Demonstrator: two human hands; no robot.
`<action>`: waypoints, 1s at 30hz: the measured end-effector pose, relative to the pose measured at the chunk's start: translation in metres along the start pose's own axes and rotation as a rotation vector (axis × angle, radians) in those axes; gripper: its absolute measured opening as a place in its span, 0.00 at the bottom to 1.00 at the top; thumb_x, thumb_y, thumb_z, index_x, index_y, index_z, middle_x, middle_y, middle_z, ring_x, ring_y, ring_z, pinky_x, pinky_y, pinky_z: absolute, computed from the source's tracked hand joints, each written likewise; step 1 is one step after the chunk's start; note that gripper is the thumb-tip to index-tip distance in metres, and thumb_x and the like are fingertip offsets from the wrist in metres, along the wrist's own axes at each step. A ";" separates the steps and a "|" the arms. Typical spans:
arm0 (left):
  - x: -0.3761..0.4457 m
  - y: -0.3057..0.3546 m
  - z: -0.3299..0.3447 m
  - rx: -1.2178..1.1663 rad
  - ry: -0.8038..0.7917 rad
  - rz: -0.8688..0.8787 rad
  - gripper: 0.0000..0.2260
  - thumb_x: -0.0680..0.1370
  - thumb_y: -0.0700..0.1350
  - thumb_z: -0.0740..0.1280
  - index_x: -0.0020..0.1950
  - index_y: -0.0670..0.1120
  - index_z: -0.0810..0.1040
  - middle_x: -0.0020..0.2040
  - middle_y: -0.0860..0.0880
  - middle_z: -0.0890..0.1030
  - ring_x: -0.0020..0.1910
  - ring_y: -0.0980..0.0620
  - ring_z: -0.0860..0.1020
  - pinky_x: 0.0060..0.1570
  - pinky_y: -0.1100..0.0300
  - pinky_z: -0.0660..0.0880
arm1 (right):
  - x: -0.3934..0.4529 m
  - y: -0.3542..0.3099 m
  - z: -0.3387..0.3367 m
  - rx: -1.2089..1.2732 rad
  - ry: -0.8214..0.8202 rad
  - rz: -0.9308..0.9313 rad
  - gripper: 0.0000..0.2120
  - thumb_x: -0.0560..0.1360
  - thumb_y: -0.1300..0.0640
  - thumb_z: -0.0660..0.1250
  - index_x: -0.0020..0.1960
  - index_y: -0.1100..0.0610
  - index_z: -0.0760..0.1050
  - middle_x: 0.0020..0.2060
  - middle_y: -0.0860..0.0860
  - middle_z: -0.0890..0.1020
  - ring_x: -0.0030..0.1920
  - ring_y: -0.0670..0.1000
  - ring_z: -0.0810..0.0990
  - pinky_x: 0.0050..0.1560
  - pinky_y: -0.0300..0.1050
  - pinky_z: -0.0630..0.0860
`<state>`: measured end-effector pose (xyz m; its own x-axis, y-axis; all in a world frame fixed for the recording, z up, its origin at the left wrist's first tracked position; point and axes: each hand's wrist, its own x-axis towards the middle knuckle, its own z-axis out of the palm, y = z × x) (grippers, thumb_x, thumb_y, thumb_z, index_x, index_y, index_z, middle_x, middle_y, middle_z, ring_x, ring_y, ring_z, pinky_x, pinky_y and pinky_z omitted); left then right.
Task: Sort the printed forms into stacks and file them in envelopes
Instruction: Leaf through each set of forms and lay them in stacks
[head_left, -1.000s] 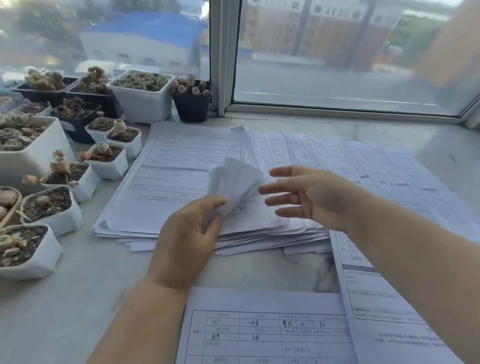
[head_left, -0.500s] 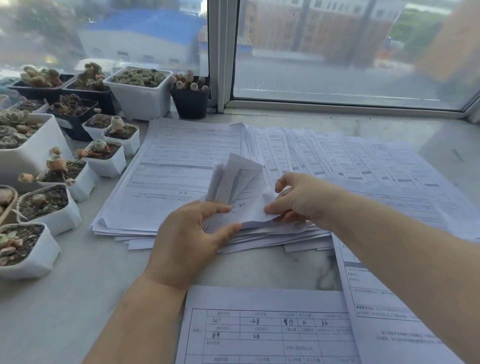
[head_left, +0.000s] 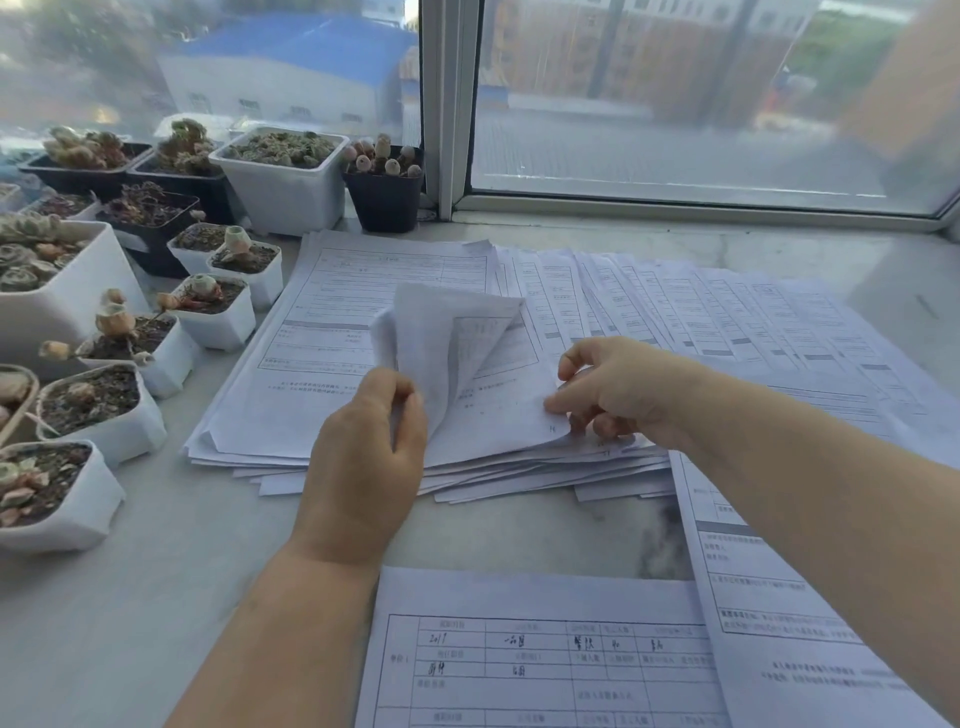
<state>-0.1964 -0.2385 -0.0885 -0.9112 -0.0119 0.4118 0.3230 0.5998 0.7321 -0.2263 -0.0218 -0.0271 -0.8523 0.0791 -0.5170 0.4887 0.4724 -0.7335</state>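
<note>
Head view: your right hand (head_left: 618, 389) just grabbed sheet (head_left: 467, 364) too, left hand (head_left: 363, 457) still pinching it, unfolding before stacking.

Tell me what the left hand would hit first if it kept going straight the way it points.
Likely the white square pot by the window: the left hand, pinching folded sheets, points over the spread forms. Depth is uncertain.

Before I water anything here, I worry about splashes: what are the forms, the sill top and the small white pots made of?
The printed forms look like thin matte office paper: the lifted sheet curls and creases. The sill top looks like polished pale stone, with grey veining, possibly marble or an imitation. The small white pots look like smooth moulded plastic, though glazed ceramic is possible.
</note>
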 end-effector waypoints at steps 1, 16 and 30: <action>0.001 -0.001 0.000 -0.010 0.006 -0.010 0.05 0.79 0.40 0.63 0.43 0.46 0.70 0.25 0.58 0.65 0.30 0.64 0.72 0.31 0.73 0.66 | 0.000 -0.001 0.000 -0.022 -0.001 0.004 0.13 0.71 0.66 0.72 0.45 0.55 0.70 0.24 0.54 0.77 0.23 0.51 0.65 0.22 0.37 0.62; -0.004 0.002 0.002 -0.002 -0.143 0.059 0.09 0.74 0.50 0.70 0.54 0.55 0.77 0.30 0.59 0.72 0.29 0.62 0.71 0.31 0.65 0.65 | -0.006 -0.029 0.011 0.155 0.015 -0.231 0.11 0.72 0.63 0.73 0.49 0.53 0.74 0.39 0.53 0.83 0.33 0.49 0.79 0.33 0.39 0.72; 0.004 -0.037 0.012 0.004 -0.005 -0.089 0.18 0.71 0.55 0.65 0.58 0.51 0.69 0.35 0.49 0.77 0.33 0.42 0.75 0.34 0.48 0.74 | -0.202 0.188 -0.143 -0.091 0.608 0.367 0.10 0.74 0.49 0.71 0.46 0.57 0.81 0.40 0.54 0.85 0.38 0.50 0.82 0.33 0.41 0.76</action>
<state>-0.2151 -0.2511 -0.1203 -0.9375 -0.0619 0.3424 0.2393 0.5996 0.7637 0.0110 0.1764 0.0030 -0.6016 0.7098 -0.3664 0.7690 0.3905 -0.5061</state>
